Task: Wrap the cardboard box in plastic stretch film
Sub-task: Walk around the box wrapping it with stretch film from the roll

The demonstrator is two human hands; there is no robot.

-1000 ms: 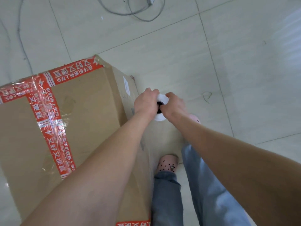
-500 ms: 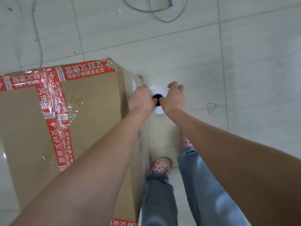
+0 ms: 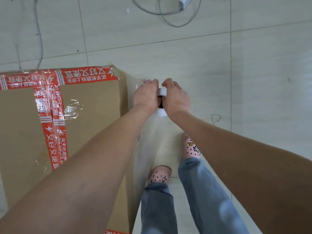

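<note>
Pale tiled flooring (image 3: 219,56) strewn with loose grey cables (image 3: 168,19) is seen beyond a large brown cardboard box sealed with red printed tape (image 3: 92,102). A white roll of clear stretch film (image 3: 161,92) is gripped at its top end by both hands, the left hand (image 3: 146,97) nearer the box and the right hand (image 3: 175,97) outside. The roll's long axis is judged upright, just beside the box's far right corner. Both arms are stretched forward, and that corner probably has to be rounded leftward next.
</note>
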